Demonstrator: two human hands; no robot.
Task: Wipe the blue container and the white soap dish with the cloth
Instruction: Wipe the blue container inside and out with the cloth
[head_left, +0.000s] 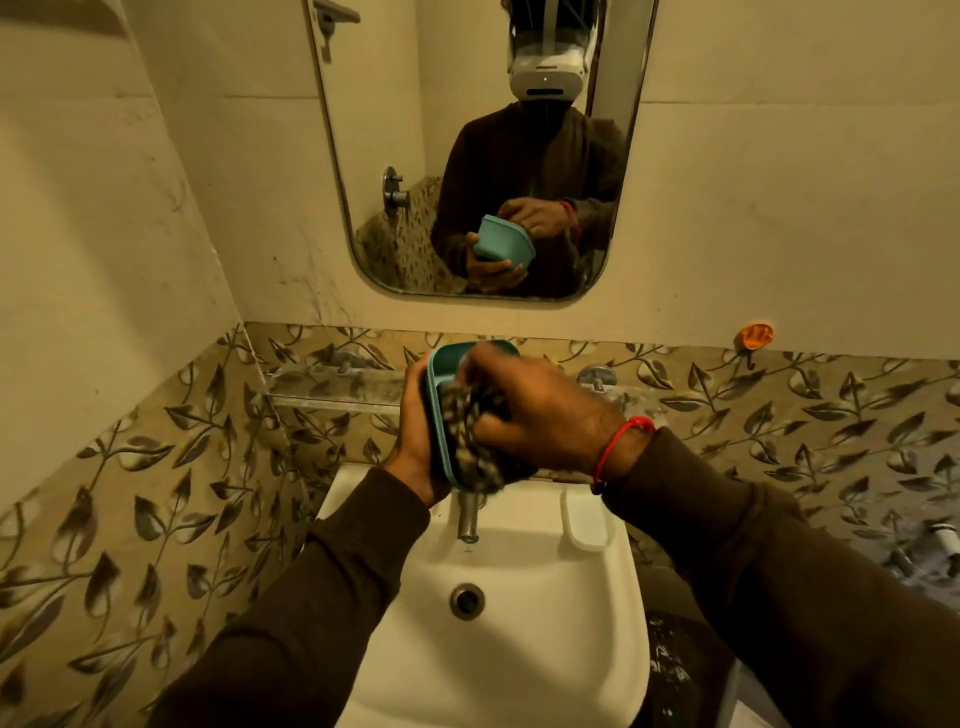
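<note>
Blue container (440, 371), gripped by left hand (415, 441), is wiped inside by right hand (540, 415) clutching cloth (467, 431); white soap dish (584, 519) judged next.

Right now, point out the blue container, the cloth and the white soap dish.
blue container (441, 366): head view, on its inner wall near the upper rim.
cloth (470, 441): head view, on the patterned bunch below the right hand.
white soap dish (586, 522): head view, on its flat middle, at the sink's right rim.
</note>
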